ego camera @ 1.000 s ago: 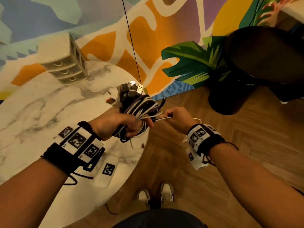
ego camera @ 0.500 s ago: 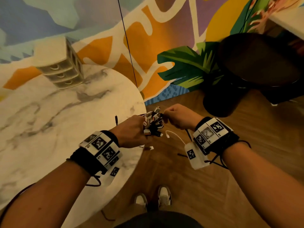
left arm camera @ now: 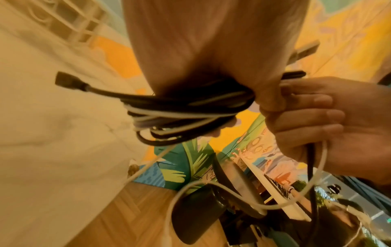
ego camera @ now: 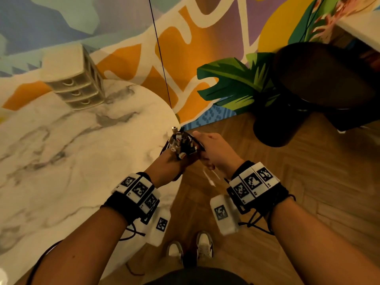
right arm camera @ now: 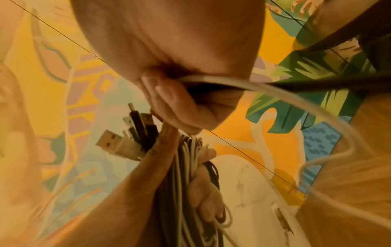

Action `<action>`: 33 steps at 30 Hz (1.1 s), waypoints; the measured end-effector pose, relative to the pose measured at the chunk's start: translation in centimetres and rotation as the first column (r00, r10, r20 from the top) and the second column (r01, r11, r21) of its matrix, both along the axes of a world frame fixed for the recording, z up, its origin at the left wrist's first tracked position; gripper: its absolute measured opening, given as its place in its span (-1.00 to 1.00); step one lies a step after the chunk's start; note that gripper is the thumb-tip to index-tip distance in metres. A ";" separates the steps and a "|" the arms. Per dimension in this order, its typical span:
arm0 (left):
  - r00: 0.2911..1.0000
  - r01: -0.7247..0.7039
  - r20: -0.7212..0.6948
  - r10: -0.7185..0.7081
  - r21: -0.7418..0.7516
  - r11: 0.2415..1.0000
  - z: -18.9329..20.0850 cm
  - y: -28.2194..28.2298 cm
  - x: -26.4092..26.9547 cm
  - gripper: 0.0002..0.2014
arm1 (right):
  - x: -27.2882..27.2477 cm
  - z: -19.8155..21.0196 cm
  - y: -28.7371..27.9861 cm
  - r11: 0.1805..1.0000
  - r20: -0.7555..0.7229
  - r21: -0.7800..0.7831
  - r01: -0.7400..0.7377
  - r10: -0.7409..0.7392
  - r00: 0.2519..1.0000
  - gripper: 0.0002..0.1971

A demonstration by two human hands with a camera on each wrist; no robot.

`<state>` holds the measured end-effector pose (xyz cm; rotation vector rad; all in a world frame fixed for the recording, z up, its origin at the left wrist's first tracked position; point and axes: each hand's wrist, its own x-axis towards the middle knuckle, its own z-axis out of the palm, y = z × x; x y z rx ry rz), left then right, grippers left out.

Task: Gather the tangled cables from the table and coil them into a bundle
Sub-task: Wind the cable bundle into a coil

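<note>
My left hand grips a bundle of black and white cables beside the edge of the round marble table, plug ends pointing up. In the left wrist view the cable bundle is wound in loops under my fist. Close on the right, my right hand pinches a white cable and a black one; the white cable trails from its fingers in a loose loop. The right wrist view shows the plugs sticking out above my left hand.
A small beige drawer unit stands at the back of the table. A dark round stool is on the wooden floor at the right, before the painted wall. My shoes are below. A thin black cord hangs down the wall.
The bundle has turned from lying sideways to plugs-up and dropped lower. My right hand has moved from pulling a strand out to the right to right against the bundle.
</note>
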<state>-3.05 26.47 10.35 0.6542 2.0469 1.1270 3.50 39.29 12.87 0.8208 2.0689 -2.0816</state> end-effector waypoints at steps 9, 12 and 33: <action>0.865 -0.379 0.459 0.202 0.336 0.862 1.7 0.1 -0.8 -0.63 | 2.0 0.2 -5.0 0.992 -0.149 -0.031 -0.119 0.113 0.982 -0.57; 0.828 -0.432 0.525 0.196 0.373 0.821 2.0 0.0 -1.3 -0.64 | 2.7 -1.1 -6.6 0.967 -0.149 0.034 -0.253 0.256 0.955 -0.63; 0.711 -0.412 0.689 -0.140 0.570 0.712 4.4 -0.8 0.0 -0.37 | 1.5 -9.0 -5.8 0.943 -0.246 0.326 -0.074 0.160 0.956 -0.85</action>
